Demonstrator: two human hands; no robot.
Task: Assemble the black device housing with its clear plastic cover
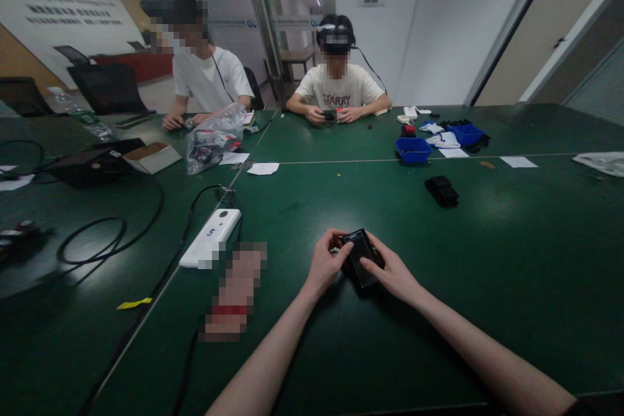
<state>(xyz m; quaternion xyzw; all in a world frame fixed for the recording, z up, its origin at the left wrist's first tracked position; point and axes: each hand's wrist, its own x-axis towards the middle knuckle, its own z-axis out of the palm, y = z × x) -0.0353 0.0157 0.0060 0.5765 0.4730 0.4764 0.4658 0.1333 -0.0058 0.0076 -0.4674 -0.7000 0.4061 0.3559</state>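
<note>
A small black box-shaped object (pixel 361 263) is held just over the green table, tilted, between my two hands. My left hand (pixel 329 261) grips its left side, with the thumb lying on the upper face. On the right side my right hand (pixel 389 266) has its fingers wrapped behind the object and its thumb pressed on the front face. The fingers behind the object are partly hidden. Beyond my right hand, a black folded item (pixel 441 191) lies on the table.
Left of my hands are a white power bank-like device (pixel 210 238), a blurred pinkish item (pixel 236 289) and black cables (pixel 160 279). Farther off are a plastic bag (pixel 209 143), an open carton (pixel 152 157) and a blue tray (pixel 413 151). Two people sit across the table (pixel 302 201).
</note>
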